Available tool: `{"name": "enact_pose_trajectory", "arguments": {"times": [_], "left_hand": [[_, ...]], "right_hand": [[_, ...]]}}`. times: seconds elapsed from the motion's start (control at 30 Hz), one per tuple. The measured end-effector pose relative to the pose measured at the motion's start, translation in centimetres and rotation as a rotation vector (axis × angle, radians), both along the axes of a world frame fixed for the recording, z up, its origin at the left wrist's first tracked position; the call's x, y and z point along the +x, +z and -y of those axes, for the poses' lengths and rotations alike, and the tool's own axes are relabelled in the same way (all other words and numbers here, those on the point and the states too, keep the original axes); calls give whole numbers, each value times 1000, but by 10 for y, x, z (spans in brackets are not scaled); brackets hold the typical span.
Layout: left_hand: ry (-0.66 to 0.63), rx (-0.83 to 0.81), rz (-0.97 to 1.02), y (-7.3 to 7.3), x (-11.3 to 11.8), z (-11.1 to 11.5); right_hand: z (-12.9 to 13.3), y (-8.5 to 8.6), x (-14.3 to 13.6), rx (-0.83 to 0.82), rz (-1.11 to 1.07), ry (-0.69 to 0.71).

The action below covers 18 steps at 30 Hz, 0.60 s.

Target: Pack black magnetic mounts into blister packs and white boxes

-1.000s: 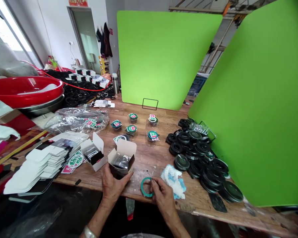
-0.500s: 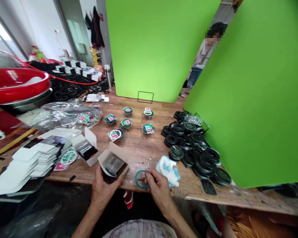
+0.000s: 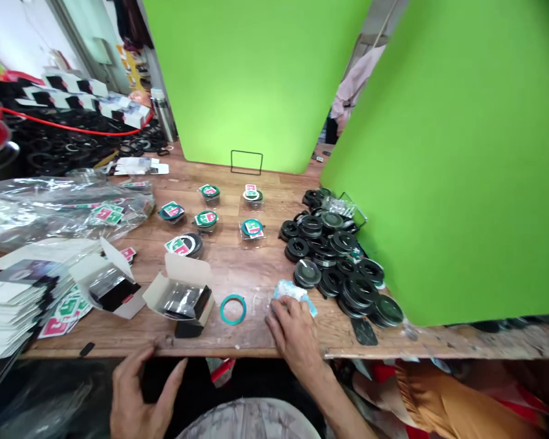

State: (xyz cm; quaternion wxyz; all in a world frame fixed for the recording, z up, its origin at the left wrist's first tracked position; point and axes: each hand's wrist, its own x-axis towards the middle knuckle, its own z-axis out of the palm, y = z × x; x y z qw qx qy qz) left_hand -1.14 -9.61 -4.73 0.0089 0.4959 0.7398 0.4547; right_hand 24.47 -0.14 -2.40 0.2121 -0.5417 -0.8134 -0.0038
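Note:
My left hand (image 3: 139, 393) is at the table's front edge with thumb and fingers apart, holding nothing. Just beyond it an open carton (image 3: 179, 299) stands on the table, clear wrapping and something dark inside. A teal ring (image 3: 233, 310) lies flat to the right of that carton. My right hand (image 3: 295, 332) rests on the near side of a crumpled white and blue cloth (image 3: 294, 291), fingers bent over its edge; whether it grips the cloth is not clear. Another open carton (image 3: 110, 283) sits at the left, beside loose green and pink cards (image 3: 68, 310).
Several small ring sets with cards (image 3: 207, 219) stand mid-table. Black round parts (image 3: 343, 268) are heaped at the right. Flat white cartons (image 3: 9, 317) and a clear plastic bag (image 3: 64, 207) lie left. Green panels (image 3: 265, 79) rise behind; a person's pink sleeve (image 3: 357, 79) shows between them.
My left hand has let go of the carton and drawn back. The teal ring has left my right hand and lies on the table; that hand is now at the cloth. The view has shifted.

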Motion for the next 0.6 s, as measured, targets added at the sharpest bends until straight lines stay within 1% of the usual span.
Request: {"name": "enact_pose_trajectory", "arguments": {"times": [0.07, 0.13, 0.17, 0.23, 0.3, 0.33, 0.4, 0.43, 0.5, 0.6], "left_hand": [[-64, -1, -87, 2, -1, 14], [-90, -15, -126, 9, -5, 19], [-85, -13, -137, 14, -9, 19], [-30, 16, -161, 27, -22, 13], [69, 39, -165, 40, -40, 0], [122, 42, -146, 46, -50, -8], [198, 23, -76, 54, -71, -28], [211, 4, -30, 56, -79, -38], [187, -34, 58, 57, -92, -56], [119, -38, 114, 50, -96, -73]], "right_hand": [[-3, -1, -2, -9, 127, 8], [-5, 4, -10, 8, 170, 42], [-6, 8, -15, 30, 160, 67], [-8, 15, -30, 74, 96, 134], [-9, 17, -47, 79, 30, 198], [-9, 15, -55, 75, 16, 217], [-8, 5, -68, 76, 23, 235], [-7, -2, -73, 87, 33, 237], [-7, -14, -78, 116, 47, 236], [-7, -23, -78, 110, 58, 238]]}}
